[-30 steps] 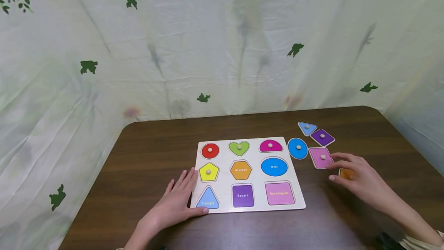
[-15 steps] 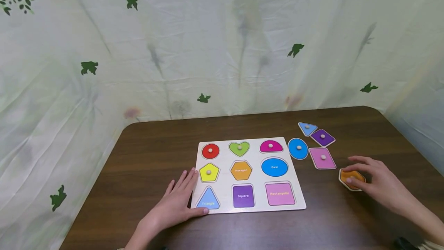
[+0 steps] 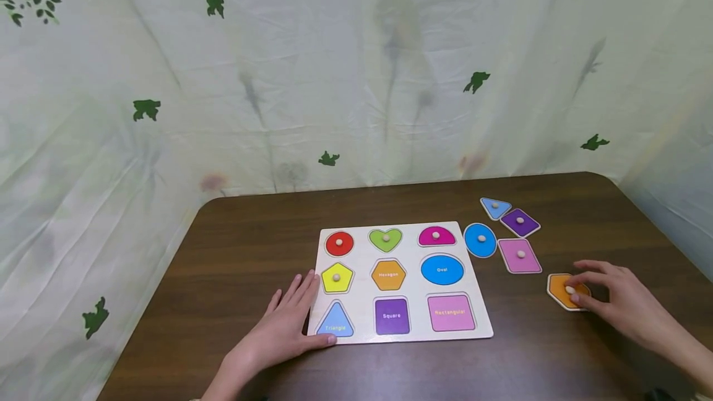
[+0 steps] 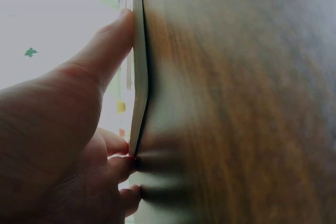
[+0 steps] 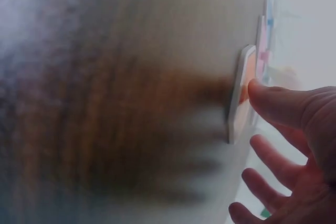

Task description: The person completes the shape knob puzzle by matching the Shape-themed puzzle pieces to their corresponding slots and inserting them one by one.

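A white shape-puzzle board [image 3: 362,293] lies on the table in the head view. Against its left edge rests my left hand [image 3: 284,320], fingers straight and thumb at the lower left corner; the left wrist view has the thumb [image 4: 107,45] along the board's side. To the right, the orange hexagon puzzle piece [image 3: 557,286] lies on the table. My right hand [image 3: 624,296] pinches its small knob between thumb and index finger. In the right wrist view the thumb [image 5: 278,100] meets the hexagon piece [image 5: 239,114] while the other fingers spread loosely.
Beside the board lie a blue oval piece [image 3: 480,247], a pink rectangle piece [image 3: 509,262], a purple square piece [image 3: 511,228] and a light blue triangle piece [image 3: 490,210]. The red circle [image 3: 334,251], green heart, pink half circle and yellow pentagon sit in the board.
My right hand has drawn back from beside the pink rectangle, rightward and nearer, onto the hexagon's knob. My left hand stays at the board.
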`<state>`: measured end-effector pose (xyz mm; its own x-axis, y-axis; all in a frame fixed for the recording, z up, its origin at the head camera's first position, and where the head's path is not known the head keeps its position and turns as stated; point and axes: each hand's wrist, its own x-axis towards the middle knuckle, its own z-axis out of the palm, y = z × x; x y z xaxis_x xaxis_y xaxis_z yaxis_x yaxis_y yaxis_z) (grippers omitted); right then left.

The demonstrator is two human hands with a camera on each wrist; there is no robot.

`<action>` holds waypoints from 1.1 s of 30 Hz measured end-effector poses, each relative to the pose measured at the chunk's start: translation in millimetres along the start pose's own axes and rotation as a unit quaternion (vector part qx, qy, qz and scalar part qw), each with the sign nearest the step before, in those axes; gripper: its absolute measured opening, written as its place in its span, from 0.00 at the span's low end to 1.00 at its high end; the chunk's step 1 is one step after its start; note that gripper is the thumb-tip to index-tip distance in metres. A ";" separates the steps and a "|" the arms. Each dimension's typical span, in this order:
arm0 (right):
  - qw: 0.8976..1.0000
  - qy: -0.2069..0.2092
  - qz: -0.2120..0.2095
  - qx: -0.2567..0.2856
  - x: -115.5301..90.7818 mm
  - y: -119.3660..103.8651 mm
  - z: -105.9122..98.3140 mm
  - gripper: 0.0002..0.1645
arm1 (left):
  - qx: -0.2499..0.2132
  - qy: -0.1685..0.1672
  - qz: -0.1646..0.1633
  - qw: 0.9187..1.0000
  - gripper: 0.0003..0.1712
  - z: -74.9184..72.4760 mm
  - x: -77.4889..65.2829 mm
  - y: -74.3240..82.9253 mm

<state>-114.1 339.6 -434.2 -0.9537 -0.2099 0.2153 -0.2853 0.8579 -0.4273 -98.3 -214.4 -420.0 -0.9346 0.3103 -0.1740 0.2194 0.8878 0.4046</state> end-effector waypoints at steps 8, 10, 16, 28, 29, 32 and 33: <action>1.000 0.023 -0.016 -0.003 0.3 2.2 4.5 0.13 | -0.004 0.005 0.002 1.000 0.66 -0.4 -2.3 0.4; 0.999 0.030 -0.029 -0.005 0.9 2.0 5.9 0.14 | -0.005 0.006 0.006 1.000 0.66 -0.9 -2.6 1.0; 0.996 0.059 -0.060 -0.005 3.1 -4.3 8.3 0.16 | -0.007 0.003 0.008 1.000 0.66 -1.2 -2.4 2.0; 0.995 0.057 -0.075 0.031 24.1 -45.8 13.2 0.17 | -0.002 -0.004 -0.004 1.000 0.66 -0.3 -0.5 0.5; 0.995 0.055 -0.073 0.034 25.6 -49.9 14.3 0.16 | -0.002 -0.004 -0.004 1.000 0.66 -0.4 -0.5 0.7; 0.994 0.058 -0.079 0.038 30.1 -61.0 18.0 0.17 | -0.002 -0.003 -0.001 1.000 0.66 -0.7 -0.8 1.5; 0.994 0.061 -0.085 0.039 31.8 -64.7 19.2 0.18 | -0.003 -0.003 -0.001 1.000 0.66 -1.1 -1.1 2.0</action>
<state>-127.7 268.4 -416.5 -0.8742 -0.2856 0.3927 -0.4517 0.7750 -0.4419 -97.1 -213.3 -418.0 -0.9334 0.3107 -0.1793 0.2162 0.8861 0.4101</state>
